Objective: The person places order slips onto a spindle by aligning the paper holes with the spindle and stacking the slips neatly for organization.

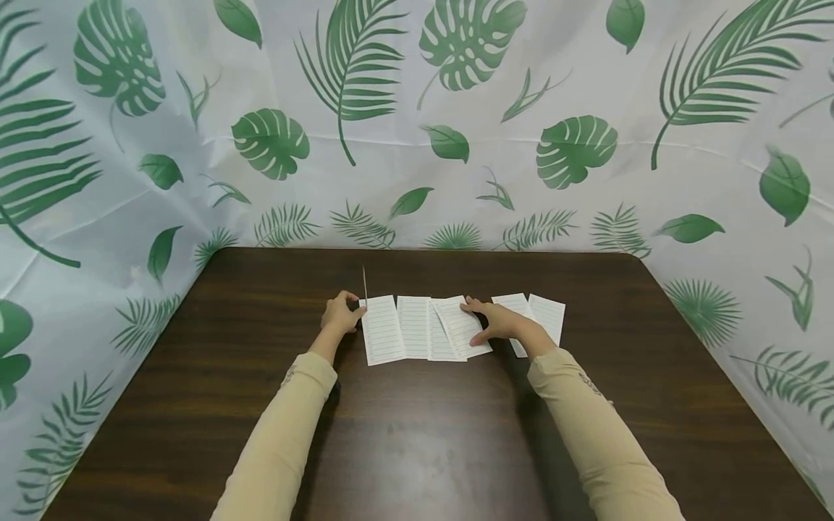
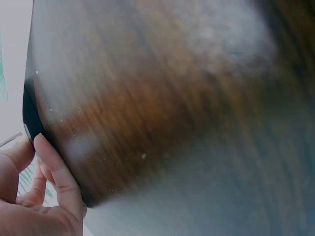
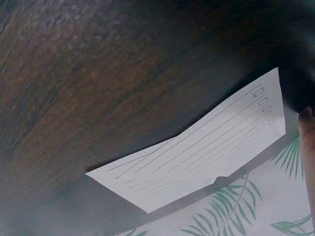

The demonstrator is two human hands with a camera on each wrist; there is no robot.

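A row of white lined cards (image 1: 381, 333) lies on the dark wooden table, some overlapping. At its left end my left hand (image 1: 340, 314) pinches a card (image 1: 365, 284), which stands on edge and shows as a thin line. In the left wrist view the thumb and forefinger meet at the lower end of that white card (image 2: 14, 64). My right hand (image 1: 498, 320) rests with spread fingers and thumb on a slanted lined card (image 1: 454, 324) that overlaps its neighbour. Only part of a digit of the right hand (image 3: 307, 142) shows in the right wrist view.
Right of my right hand lie two more lined cards (image 1: 549, 315), partly under the forearm and fanned over each other. The brown table (image 1: 417, 427) reaches toward me. A white curtain with green leaves (image 1: 495, 181) hangs behind the table's far edge.
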